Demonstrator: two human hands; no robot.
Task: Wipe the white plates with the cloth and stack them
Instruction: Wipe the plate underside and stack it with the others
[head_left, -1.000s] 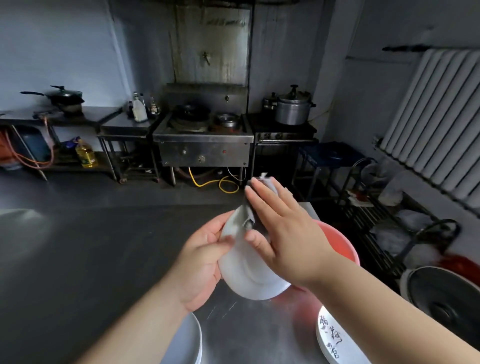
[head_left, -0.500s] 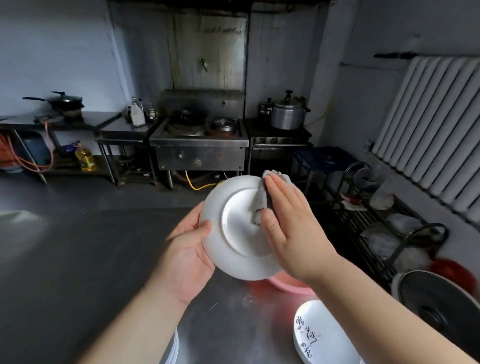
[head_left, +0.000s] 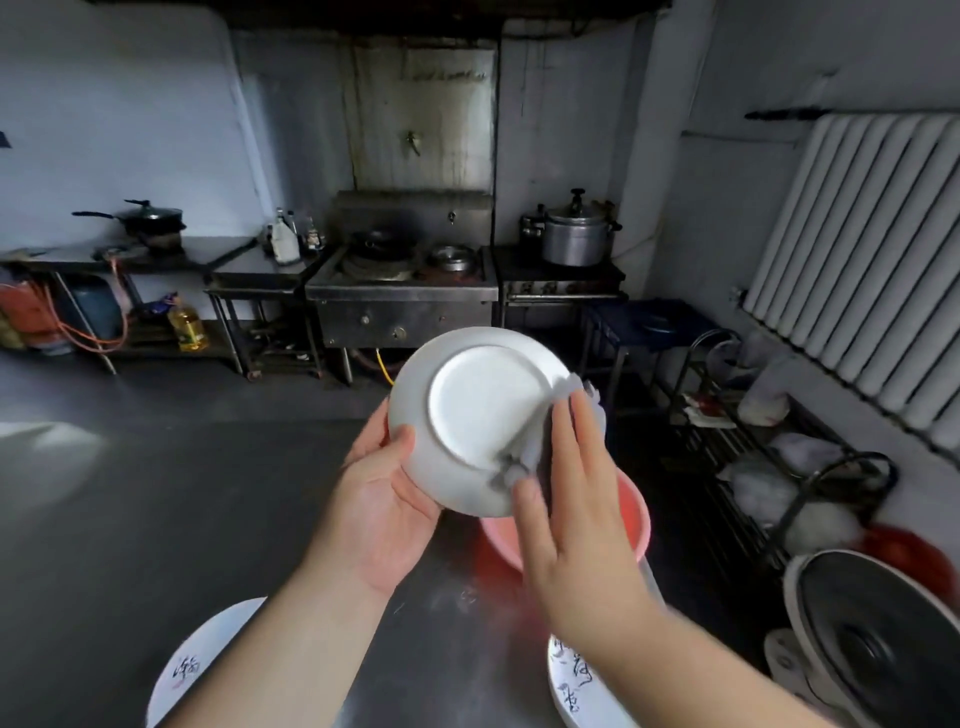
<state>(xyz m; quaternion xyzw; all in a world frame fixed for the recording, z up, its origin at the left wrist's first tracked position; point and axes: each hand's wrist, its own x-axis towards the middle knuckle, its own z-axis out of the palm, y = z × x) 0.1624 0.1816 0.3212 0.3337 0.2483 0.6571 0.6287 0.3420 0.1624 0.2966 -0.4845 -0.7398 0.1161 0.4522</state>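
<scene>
A white plate (head_left: 467, 395) is held up in front of me, tilted with its underside facing me. My left hand (head_left: 384, 499) grips its lower left rim, thumb on the underside and fingers behind. My right hand (head_left: 571, 488) presses a pale cloth (head_left: 524, 447) flat against the plate's lower right edge with straight fingers. A white plate with black writing (head_left: 192, 670) lies at the lower left on the steel table (head_left: 104, 519). Another written plate (head_left: 571, 680) lies at the lower right, partly under my right forearm.
A pink basin (head_left: 636, 525) stands on the table just beyond my right hand. To the right are a wire rack (head_left: 779, 467) with bagged items and a fan (head_left: 872, 644). A stove (head_left: 400, 291) and a pressure cooker (head_left: 574, 234) stand along the far wall.
The plate has been raised and turned so its underside faces me. My right hand with the cloth slid from the plate's upper right down to its lower right edge.
</scene>
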